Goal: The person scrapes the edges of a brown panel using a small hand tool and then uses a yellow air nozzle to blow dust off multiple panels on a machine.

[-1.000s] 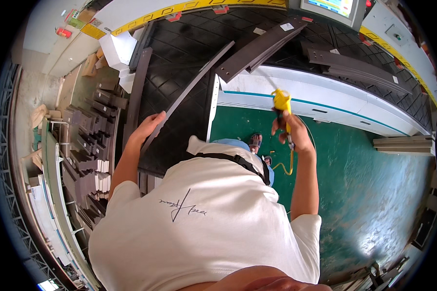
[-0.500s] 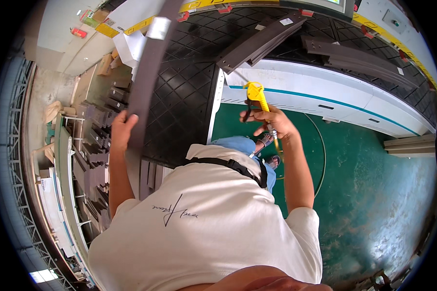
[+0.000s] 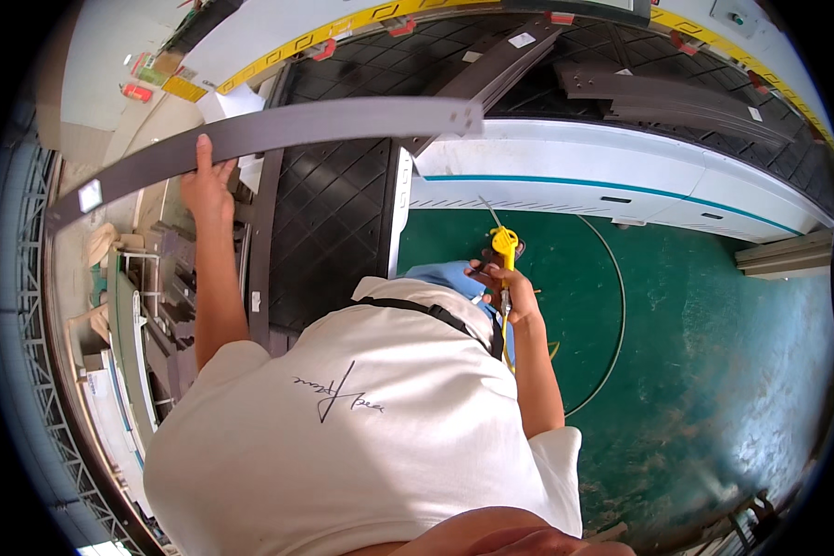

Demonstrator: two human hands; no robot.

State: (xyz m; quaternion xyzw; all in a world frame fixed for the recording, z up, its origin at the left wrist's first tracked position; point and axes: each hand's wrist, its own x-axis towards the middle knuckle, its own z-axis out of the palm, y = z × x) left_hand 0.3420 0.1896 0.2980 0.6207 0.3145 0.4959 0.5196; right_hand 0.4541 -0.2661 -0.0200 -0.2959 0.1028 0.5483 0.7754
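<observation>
My left hand (image 3: 208, 190) grips a long dark brown panel strip (image 3: 329, 125) near its middle, one digit lying over its face and the other fingers at its lower edge. The strip is held up crosswise; a white label (image 3: 90, 195) sits near its left end, and small holes show near its right end. In my right hand (image 3: 519, 295) is a yellow air blow gun (image 3: 505, 243) with a thin metal nozzle, held low in front of my body. A yellow hose (image 3: 507, 338) hangs from its lower end.
Another brown strip (image 3: 261, 241) lies along the left side of the black ridged table (image 3: 329, 222). More brown strips (image 3: 667, 97) rest on the machine bed beyond the white panelled front (image 3: 565, 153). Racked boards (image 3: 125, 343) stand at left. A hose (image 3: 621, 306) curves over the green floor.
The panel strip in my left hand has swung from upright to crosswise, its right end now over the machine front. My right hand with the blow gun has come down closer to my body.
</observation>
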